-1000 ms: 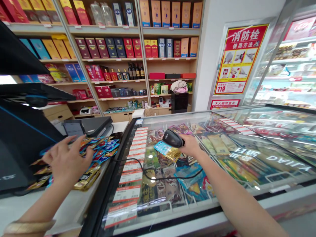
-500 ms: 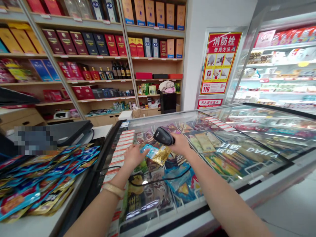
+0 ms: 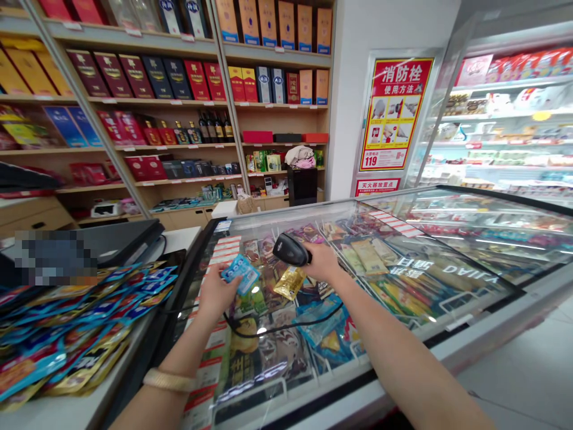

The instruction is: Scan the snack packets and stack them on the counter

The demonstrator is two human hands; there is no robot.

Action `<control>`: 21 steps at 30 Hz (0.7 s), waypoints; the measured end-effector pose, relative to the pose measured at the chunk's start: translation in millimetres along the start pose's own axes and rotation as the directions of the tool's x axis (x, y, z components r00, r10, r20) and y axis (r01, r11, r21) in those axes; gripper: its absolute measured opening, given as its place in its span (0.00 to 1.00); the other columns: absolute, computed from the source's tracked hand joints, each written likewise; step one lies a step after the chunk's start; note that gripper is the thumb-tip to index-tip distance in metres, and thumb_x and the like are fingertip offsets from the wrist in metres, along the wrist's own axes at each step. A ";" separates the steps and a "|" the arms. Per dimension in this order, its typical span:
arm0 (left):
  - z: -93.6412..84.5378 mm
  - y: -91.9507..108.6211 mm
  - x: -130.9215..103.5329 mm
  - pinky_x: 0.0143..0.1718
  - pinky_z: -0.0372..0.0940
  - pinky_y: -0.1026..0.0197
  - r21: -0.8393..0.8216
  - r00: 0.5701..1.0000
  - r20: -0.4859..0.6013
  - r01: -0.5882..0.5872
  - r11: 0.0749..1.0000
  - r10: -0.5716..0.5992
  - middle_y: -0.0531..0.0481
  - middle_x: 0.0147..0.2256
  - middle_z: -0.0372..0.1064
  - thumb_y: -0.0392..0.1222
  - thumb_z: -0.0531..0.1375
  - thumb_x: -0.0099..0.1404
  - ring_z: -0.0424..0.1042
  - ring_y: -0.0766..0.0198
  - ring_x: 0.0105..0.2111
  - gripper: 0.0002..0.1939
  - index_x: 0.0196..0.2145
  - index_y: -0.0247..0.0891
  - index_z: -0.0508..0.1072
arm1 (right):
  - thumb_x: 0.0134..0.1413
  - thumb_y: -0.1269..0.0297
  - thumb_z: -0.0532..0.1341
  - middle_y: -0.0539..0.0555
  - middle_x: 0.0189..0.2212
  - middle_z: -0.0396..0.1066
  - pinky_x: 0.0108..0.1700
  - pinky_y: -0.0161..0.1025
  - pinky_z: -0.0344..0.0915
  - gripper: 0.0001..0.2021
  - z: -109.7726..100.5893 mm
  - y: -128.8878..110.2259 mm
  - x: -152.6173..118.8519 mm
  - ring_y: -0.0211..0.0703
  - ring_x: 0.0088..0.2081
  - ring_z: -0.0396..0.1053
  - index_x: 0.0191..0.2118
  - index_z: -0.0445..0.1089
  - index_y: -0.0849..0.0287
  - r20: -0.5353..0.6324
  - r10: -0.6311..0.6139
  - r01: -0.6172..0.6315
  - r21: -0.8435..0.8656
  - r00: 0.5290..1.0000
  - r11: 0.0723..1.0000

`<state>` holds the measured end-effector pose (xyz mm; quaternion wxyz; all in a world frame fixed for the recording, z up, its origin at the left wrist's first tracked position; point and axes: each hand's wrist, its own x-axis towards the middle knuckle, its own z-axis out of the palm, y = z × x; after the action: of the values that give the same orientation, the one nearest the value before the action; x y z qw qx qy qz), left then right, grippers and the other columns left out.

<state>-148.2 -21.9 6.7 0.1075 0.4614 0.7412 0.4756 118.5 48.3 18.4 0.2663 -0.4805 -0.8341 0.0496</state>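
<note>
My right hand (image 3: 323, 263) grips a black corded barcode scanner (image 3: 290, 249) above the glass lid of a chest freezer (image 3: 470, 280), its head turned to the left. My left hand (image 3: 217, 292) holds a small blue packet (image 3: 239, 273) up just left of the scanner. A gold packet (image 3: 290, 282) lies on the glass below the scanner, beside my right hand. The scanner's black cable (image 3: 277, 327) loops across the glass.
A heap of blue, red and gold snack packets (image 3: 76, 334) covers the white counter (image 3: 67, 412) at left, beside a dark till device (image 3: 120, 239). Wooden shelves (image 3: 179, 107) of boxed bottles line the back wall. A red poster (image 3: 394, 113) and a chilled display (image 3: 505, 119) stand at right.
My left hand left the packet heap, crossed to the freezer lid and lifted the blue packet off the gold one. The view swung right. The scanner stayed almost still.
</note>
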 end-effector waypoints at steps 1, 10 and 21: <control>-6.5 -2.2 -0.6 0.27 0.60 0.59 -0.086 0.999 -0.025 0.029 0.996 -0.031 0.55 0.20 0.67 0.44 0.68 0.40 0.67 0.59 0.22 0.18 0.31 0.42 0.70 | 0.47 0.60 0.65 0.54 0.39 0.79 0.40 0.37 0.64 0.15 1.2 -1.0 -0.1 0.50 0.42 0.75 0.43 0.75 0.53 0.006 -0.011 0.011 -0.003 1.000 1.000; -26.4 -15.8 -13.3 0.27 0.63 0.59 -0.415 0.971 -0.146 0.112 0.903 -0.188 0.53 0.23 0.71 0.54 0.68 0.37 0.68 0.62 0.23 0.27 0.35 0.38 0.71 | 0.50 0.59 0.65 0.53 0.39 0.80 0.39 0.37 0.64 0.14 4.9 -27.9 -6.9 0.51 0.43 0.76 0.44 0.76 0.53 0.074 -0.188 0.186 0.040 0.979 0.982; -22.8 -19.6 -17.0 0.34 0.68 0.57 -0.350 0.967 -0.198 0.084 0.933 -0.162 0.50 0.29 0.75 0.54 0.67 0.42 0.73 0.60 0.29 0.25 0.36 0.37 0.72 | 0.47 0.58 0.68 0.53 0.36 0.79 0.38 0.35 0.62 0.12 5.0 -45.5 -13.6 0.48 0.41 0.76 0.39 0.75 0.55 0.143 -0.265 0.261 0.051 0.954 0.964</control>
<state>-163.9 -51.6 -1.9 0.1307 0.3319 0.6835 0.6369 86.1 13.7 24.2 0.2152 -0.3560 -0.9072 0.0625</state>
